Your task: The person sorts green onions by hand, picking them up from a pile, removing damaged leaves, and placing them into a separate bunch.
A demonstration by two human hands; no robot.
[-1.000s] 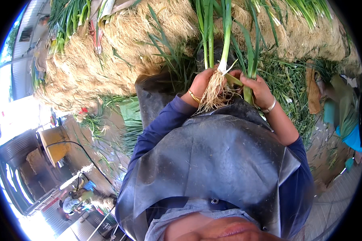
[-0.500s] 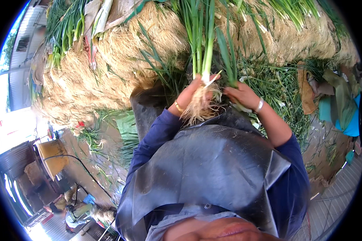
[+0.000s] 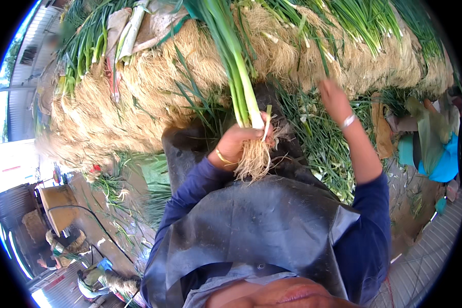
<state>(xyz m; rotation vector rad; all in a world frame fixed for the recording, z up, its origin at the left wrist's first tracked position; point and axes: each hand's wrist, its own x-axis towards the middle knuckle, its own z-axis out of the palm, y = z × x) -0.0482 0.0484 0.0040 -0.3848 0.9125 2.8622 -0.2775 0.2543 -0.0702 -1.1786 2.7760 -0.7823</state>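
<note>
My left hand (image 3: 236, 145) is closed around a small bunch of green onions (image 3: 239, 84), gripping it at the white ends just above the roots. The pale, stringy roots (image 3: 255, 158) hang below my fingers over my black apron (image 3: 246, 220), while the long green leaves point away from me. My right hand (image 3: 335, 103) is raised apart from the bunch, out to the right, near the front of a large heap of green onions (image 3: 362, 64). Its fingertips are smeared by motion, and whether anything is in them cannot be made out.
The heap's root ends (image 3: 154, 77) face me in a thick bank across the far side. Loose leaf trimmings (image 3: 323, 143) cover the ground at right, beside a blue bag (image 3: 443, 159). A yellowish panel (image 3: 59, 205) and a dark cable (image 3: 100, 218) are at left.
My right hand has let go of leaves beside the bunch and moved away to the far right. My left hand has drawn the bunch slightly nearer, its leaves now leaning left.
</note>
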